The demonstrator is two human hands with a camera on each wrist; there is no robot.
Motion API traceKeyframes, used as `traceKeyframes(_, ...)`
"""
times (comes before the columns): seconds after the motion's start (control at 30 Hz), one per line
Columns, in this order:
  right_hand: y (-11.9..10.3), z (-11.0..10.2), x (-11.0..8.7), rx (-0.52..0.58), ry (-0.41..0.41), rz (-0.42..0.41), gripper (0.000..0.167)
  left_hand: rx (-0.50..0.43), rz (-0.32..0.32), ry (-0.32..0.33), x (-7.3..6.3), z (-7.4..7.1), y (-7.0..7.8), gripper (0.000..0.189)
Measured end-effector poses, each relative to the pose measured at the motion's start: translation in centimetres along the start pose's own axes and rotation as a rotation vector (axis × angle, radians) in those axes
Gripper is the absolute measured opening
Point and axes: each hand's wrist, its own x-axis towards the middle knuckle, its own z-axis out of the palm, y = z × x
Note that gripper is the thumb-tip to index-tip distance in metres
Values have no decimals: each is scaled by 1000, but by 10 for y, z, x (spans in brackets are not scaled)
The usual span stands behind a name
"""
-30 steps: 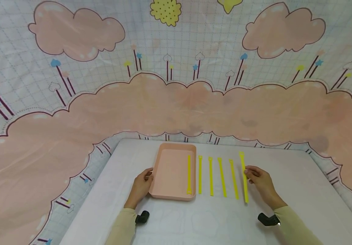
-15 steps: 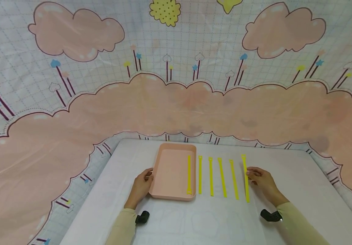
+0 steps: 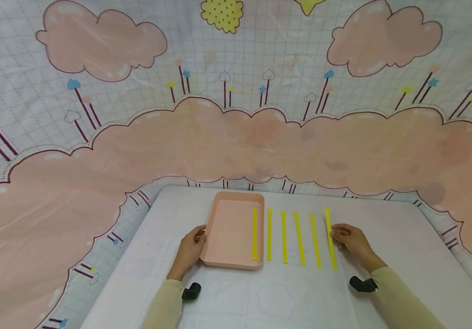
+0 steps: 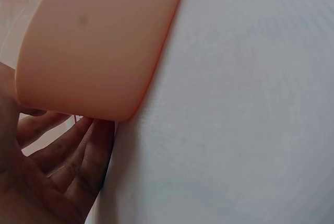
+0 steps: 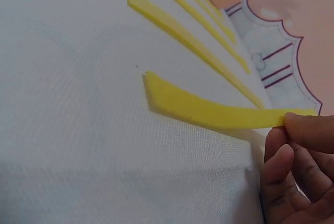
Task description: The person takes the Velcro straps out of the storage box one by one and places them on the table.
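Observation:
My right hand [image 3: 354,243] pinches a yellow cable-tie strap [image 5: 209,110] between thumb and fingers, near the middle of its length in the head view. The strap is flat and flexible, with a wider far end, and its near part bows down to the table. At the left edge of a shallow pink tray [image 3: 223,228], my left hand [image 3: 190,251] grips the side. In the left wrist view its fingers [image 4: 78,156] lie against the tray's outer wall. One yellow strap [image 3: 254,233] lies inside the tray along its right side, wide end towards me.
Several more yellow straps [image 3: 299,237] lie side by side on the white table [image 3: 236,297], between the tray and my right hand. Behind the table hangs a cloth [image 3: 236,146] printed with clouds and stars.
The held strap has moved slightly right and come lower, settling as the rightmost of the row. My right hand shifted a little right with it. The left hand and tray have stayed put.

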Motion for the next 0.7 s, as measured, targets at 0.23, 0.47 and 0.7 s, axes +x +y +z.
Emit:
traceKeyframes(0.23, 1, 4, 4, -48, 19, 29, 42, 2, 0, 1, 0, 0, -1, 37)
traceKeyframes(0.47, 3, 5, 6, -64, 33, 32, 40, 7, 6, 1, 0, 0, 0, 37)
traceKeyframes(0.7, 4, 5, 5, -68, 36, 52, 40, 10, 1, 6, -1, 0, 0, 37)
